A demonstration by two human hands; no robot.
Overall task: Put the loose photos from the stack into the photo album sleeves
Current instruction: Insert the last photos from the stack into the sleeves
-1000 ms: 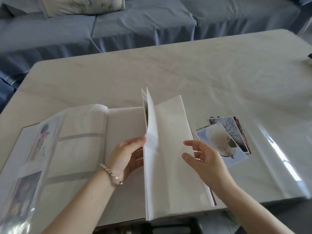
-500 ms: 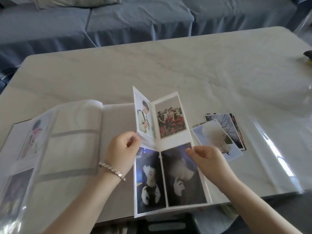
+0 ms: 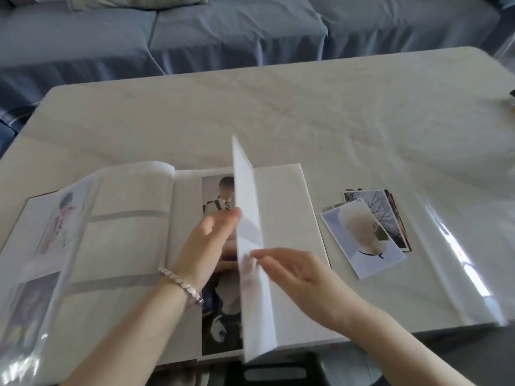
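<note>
The photo album (image 3: 284,207) lies open at the table's near edge. One of its pages (image 3: 248,190) stands upright in the middle, edge-on to me. My left hand (image 3: 206,246), with a bracelet at the wrist, touches the page's left face with straight fingers. My right hand (image 3: 301,277) touches its right face with its fingertips. Left of the upright page, filled sleeves (image 3: 220,199) show portrait photos. The right-hand page looks blank. The stack of loose photos (image 3: 365,238) lies fanned on the table right of the album, apart from both hands.
Turned album pages (image 3: 125,218) curl up at the left. The pale table (image 3: 306,112) has a clear plastic cover that wrinkles at the right (image 3: 459,260). A blue sofa (image 3: 223,32) runs behind it. A small dark object (image 3: 512,94) sits at the far right edge.
The spread with four photos has been turned over. Its left leaf now lies flat, and another page stands upright between my hands. The photo stack has not moved.
</note>
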